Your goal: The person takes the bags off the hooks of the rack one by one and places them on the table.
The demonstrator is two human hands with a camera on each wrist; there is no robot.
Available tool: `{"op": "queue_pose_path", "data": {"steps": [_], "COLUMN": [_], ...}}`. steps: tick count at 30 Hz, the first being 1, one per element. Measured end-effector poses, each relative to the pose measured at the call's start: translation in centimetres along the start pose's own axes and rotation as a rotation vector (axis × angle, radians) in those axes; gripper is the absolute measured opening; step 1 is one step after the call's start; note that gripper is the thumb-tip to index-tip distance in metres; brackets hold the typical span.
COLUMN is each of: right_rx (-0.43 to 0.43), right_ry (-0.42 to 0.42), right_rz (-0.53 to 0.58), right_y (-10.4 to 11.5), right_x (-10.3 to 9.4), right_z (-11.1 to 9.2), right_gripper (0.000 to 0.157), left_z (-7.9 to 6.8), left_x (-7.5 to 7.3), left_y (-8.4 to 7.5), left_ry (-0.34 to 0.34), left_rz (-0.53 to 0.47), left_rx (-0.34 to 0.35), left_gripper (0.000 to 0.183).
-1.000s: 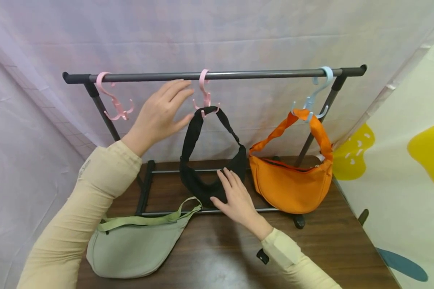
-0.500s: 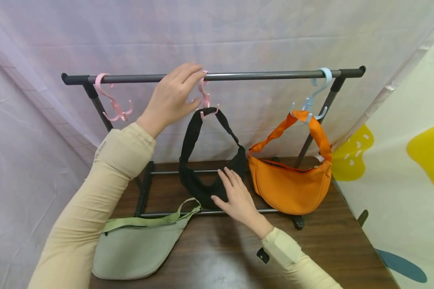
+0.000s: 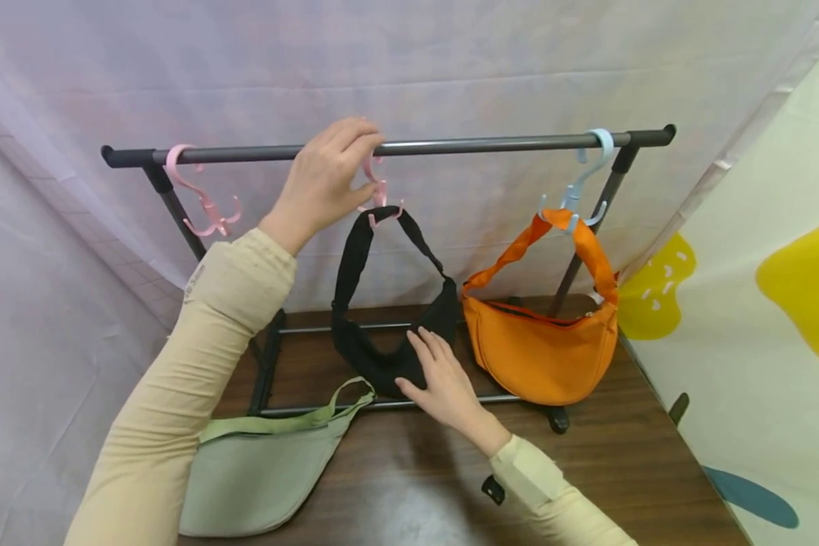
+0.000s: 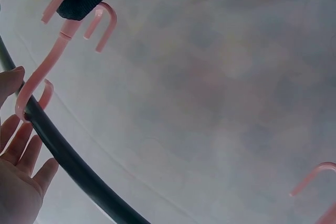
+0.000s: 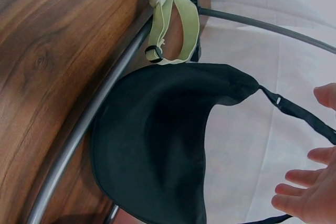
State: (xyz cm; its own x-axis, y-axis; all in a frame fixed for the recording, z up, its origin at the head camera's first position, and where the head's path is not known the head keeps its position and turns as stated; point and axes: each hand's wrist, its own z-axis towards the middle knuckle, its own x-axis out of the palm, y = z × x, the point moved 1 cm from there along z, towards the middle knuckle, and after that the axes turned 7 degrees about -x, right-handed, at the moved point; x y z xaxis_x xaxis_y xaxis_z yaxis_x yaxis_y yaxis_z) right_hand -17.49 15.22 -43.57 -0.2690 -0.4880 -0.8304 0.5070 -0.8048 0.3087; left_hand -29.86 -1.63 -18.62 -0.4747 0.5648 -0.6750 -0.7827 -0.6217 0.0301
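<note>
In the head view my left hand (image 3: 331,178) is up at the rail beside the middle pink hook (image 3: 380,186). The left wrist view shows its thumb and fingertips (image 4: 48,169) close around the curve of that pink hook (image 4: 46,66), fingers fairly straight. From this hook hangs a black shoulder bag (image 3: 375,364) by its strap. My right hand (image 3: 444,383) is spread in front of the bag's lower right side. In the right wrist view the fingers are extended beside the black bag (image 5: 157,140) and hold nothing.
A grey metal rack rail (image 3: 484,144) spans the back. An orange bag (image 3: 546,349) hangs from a blue hook (image 3: 583,178) at right. Another pink hook (image 3: 201,193) hangs bare at left. A grey-green bag (image 3: 273,470) lies on the wooden table (image 3: 396,485).
My left hand has moved right and slightly up to the middle pink hook. The right hand stays in front of the black bag. The head view has shifted slightly.
</note>
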Motion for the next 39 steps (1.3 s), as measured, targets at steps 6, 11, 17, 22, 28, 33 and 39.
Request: {"op": "queue_pose_path", "data": {"steps": [6, 11, 17, 22, 28, 33, 39], "right_rx": [-0.005, -0.005, 0.003, -0.004, -0.007, -0.021, -0.036], "right_ry": [-0.002, 0.002, 0.019, 0.014, -0.016, -0.051, -0.112], "right_rz": [0.012, 0.019, 0.01, -0.001, -0.02, -0.034, -0.06], "right_y": [0.2, 0.2, -0.2, -0.7, -1.7, -2.5, -3.0], "right_x": [0.2, 0.3, 0.5, 0.4, -0.5, -1.5, -2.8], "right_z": [0.0, 0.1, 0.2, 0.7, 2.2, 4.0, 6.1], "right_gripper": [0.068, 0.068, 0.066, 0.064, 0.062, 0.058, 0.056], "left_z": [-0.1, -0.1, -0.1, -0.2, -0.3, -0.4, -0.4], "left_x": [0.1, 0.3, 0.7, 0.9, 0.9, 1.0, 1.0], "left_y": [0.3, 0.4, 0.5, 0.5, 0.5, 0.5, 0.4], "left_ry": [-0.01, -0.031, -0.046, -0.06, -0.073, -0.075, -0.083], "left_rz": [-0.003, -0.015, -0.049, -0.052, -0.058, -0.054, -0.054], "left_rx": [-0.007, -0.008, -0.044, -0.068, -0.079, -0.081, -0.08], "left_gripper": [0.042, 0.037, 0.032, 0.031, 0.031, 0.031, 0.031]}}
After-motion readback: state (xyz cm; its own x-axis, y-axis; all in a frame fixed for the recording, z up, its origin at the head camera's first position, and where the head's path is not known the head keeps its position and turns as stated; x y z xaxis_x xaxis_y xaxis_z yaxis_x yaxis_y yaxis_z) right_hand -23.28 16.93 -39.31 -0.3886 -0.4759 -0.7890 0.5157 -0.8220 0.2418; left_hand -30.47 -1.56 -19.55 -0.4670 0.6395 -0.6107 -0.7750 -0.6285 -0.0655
